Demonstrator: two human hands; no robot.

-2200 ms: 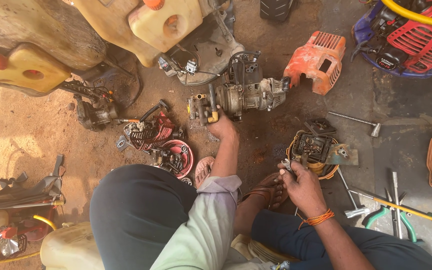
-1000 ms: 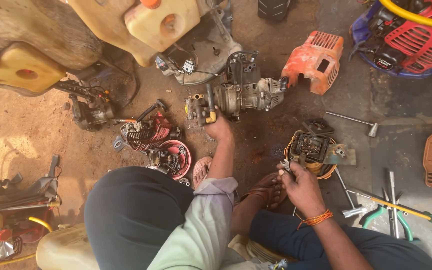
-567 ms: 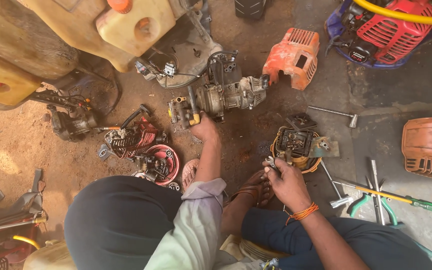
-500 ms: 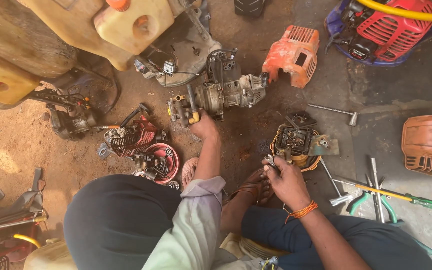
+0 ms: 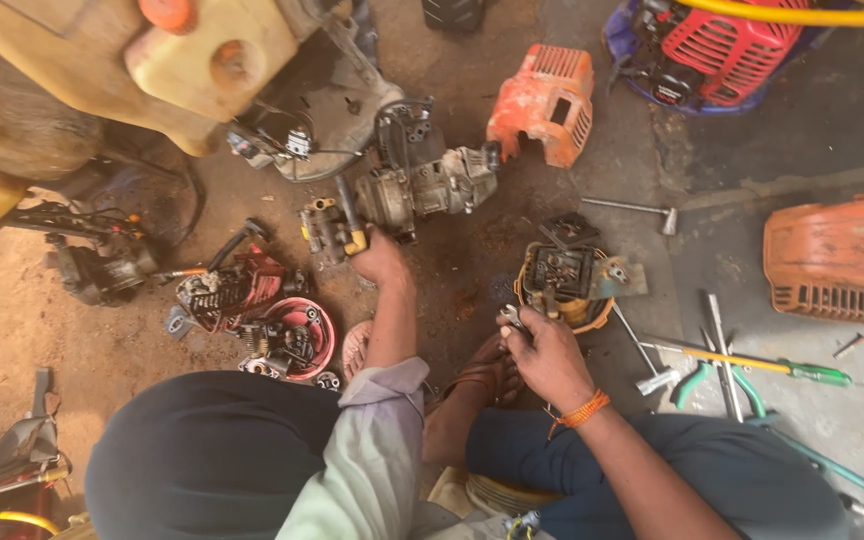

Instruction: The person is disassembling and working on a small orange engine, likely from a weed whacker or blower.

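Squatting on the workshop floor, the person stretches the left hand [image 5: 380, 262] forward, fingers grasping a small engine [image 5: 414, 190] lying on the ground. The right hand [image 5: 542, 350], wrist bent, pinches a small metal part [image 5: 512, 319] beside a yellow-rimmed engine housing [image 5: 564, 285].

Small grey engine block [image 5: 422, 190], grimy, lying on its side on the dirt floor; small metal part [image 5: 512, 320], pinched upright just beside a yellow-rimmed engine housing [image 5: 564, 285]

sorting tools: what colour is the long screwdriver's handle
Green, on the long screwdriver; head view shows it best.
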